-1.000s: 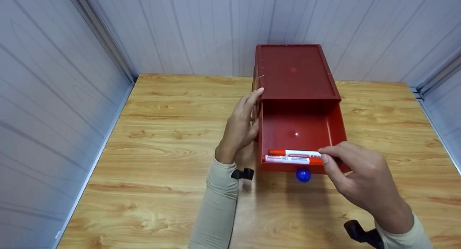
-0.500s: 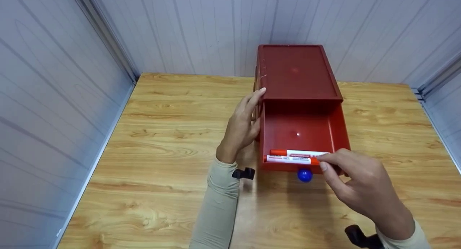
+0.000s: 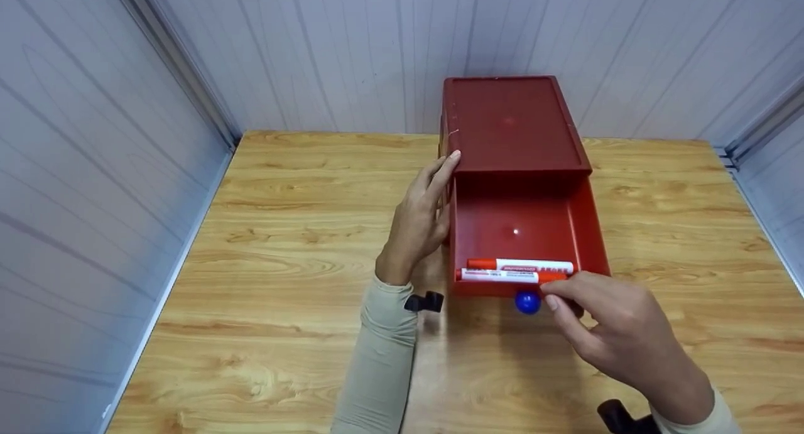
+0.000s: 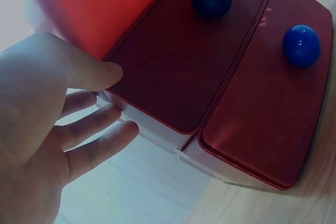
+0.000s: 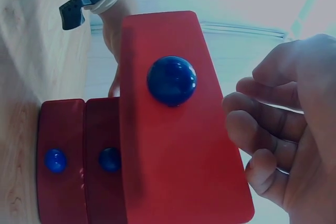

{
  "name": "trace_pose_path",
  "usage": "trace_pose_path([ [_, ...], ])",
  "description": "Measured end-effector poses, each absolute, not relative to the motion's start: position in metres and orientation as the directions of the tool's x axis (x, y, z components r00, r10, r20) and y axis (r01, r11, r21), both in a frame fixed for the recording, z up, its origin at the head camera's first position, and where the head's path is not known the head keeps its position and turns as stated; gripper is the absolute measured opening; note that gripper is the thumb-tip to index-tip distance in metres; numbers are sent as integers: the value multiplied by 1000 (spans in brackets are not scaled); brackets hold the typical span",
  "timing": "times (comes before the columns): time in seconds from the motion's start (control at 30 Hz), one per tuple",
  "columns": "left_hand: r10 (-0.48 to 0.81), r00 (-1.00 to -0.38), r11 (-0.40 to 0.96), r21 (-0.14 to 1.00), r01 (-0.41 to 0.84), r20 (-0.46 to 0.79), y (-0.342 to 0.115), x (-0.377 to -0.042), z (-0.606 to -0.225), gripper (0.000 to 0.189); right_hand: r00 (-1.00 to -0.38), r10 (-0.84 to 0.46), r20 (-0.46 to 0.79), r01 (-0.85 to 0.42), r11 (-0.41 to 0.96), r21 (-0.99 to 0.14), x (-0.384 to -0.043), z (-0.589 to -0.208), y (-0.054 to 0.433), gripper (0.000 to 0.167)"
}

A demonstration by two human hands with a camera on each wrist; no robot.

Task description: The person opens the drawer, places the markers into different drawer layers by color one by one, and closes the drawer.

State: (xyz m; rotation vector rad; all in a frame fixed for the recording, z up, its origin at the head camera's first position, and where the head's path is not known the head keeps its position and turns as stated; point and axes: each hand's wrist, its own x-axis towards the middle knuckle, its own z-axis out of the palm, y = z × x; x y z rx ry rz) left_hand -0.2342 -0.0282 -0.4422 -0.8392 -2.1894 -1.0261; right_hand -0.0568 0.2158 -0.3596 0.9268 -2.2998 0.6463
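Note:
A red plastic drawer cabinet point(image 3: 510, 129) stands at the back of the table, its top drawer point(image 3: 521, 223) pulled out. Two red-and-white markers point(image 3: 537, 266) lie side by side along the drawer's front wall. My left hand point(image 3: 411, 223) rests along the cabinet's left side, a fingertip at the top edge; in the left wrist view, the thumb point(image 4: 100, 74) presses on the front of a closed drawer below. Loosely bent, my right hand point(image 3: 619, 333) is at the right part of the drawer front, beside its blue knob point(image 3: 526, 303). It holds nothing; the right wrist view shows its fingertips point(image 5: 239, 124) near the drawer's upper edge.
Two closed drawers with blue knobs point(image 4: 301, 45) sit under the pulled-out one. White panel walls point(image 3: 345, 57) enclose the wooden table point(image 3: 282, 245) at the back and sides. A black camera mount is on each wrist.
My right hand has let go of the rear marker's end and moved down and slightly left, outside the drawer front near the knob. The left hand stays on the cabinet.

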Motion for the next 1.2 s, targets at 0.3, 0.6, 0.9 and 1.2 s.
trace_pose_path([
  [0.3,305,-612,527,406,747,730,-29,-233,-444,80,-560,-464,686,-723,678,-132,-52,-368,212,32],
  [0.6,311,-606,525,398,752,732,-28,-234,-443,79,-666,-487,566,-663,734,-149,-47,-378,217,23],
  [0.9,302,-628,522,427,739,718,-28,-234,-440,78,-694,-497,521,-655,736,-169,-46,-383,215,29],
  [1.2,299,-620,516,424,744,725,-30,-235,-442,74,-706,-507,495,-658,728,-193,-45,-386,214,31],
])
